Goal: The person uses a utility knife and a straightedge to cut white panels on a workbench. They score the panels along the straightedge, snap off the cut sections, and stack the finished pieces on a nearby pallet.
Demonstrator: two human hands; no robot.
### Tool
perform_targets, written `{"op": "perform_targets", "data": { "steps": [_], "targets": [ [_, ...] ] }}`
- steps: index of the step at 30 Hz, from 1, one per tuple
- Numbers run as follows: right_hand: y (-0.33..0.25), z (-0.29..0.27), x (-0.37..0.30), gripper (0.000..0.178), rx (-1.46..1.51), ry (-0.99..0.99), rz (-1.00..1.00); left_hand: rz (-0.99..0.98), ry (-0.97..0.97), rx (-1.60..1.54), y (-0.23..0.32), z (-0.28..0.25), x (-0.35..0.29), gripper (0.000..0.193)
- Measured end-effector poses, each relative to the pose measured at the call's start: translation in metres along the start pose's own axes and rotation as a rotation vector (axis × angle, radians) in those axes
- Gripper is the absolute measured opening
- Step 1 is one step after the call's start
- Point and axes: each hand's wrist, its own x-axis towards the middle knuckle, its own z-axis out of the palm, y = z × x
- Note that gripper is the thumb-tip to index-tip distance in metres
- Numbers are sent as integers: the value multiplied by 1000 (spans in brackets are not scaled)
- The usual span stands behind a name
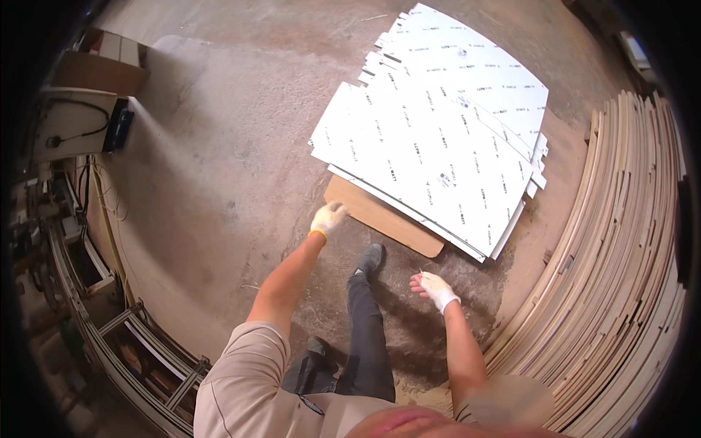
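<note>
White sheets (431, 139) with dark printed marks lie stacked on the floor ahead of me, their edges uneven. From under their near side sticks out a brown board (387, 223) with a rounded corner. My left hand (328, 217), in a pale glove with a yellow cuff, is at the board's left end. Its fingers are curled, and whether they grip the edge is hidden. My right hand (436, 290) is held out below the board's right end, apart from it. Its glove leaves the fingertips bare, and the fingers are spread with nothing seen in them.
Long wooden boards (606, 241) stand in a tall curved-looking row along the right. At the left are a metal frame (153, 358), a pale cabinet (73, 124) with a cable, and a brown box (102, 73). My shoe (371, 258) stands close to the brown board.
</note>
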Motion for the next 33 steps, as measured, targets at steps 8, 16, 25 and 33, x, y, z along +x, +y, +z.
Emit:
{"op": "perform_targets", "data": {
  "steps": [8,16,25,33],
  "targets": [
    [-8,316,-77,44,93,-168,-351,-280,-330,-1442,-91,-36,-364,38],
    [77,564,-185,66,-81,-669,-37,259,-414,-1891,-297,-122,-659,42],
    [111,832,-306,75,-802,-1282,301,-882,1061,-759,-609,-133,-847,52],
    [61,1026,-258,37,-894,-405,-187,-1040,1143,-1368,-794,-19,-1016,22]
  ]
}}
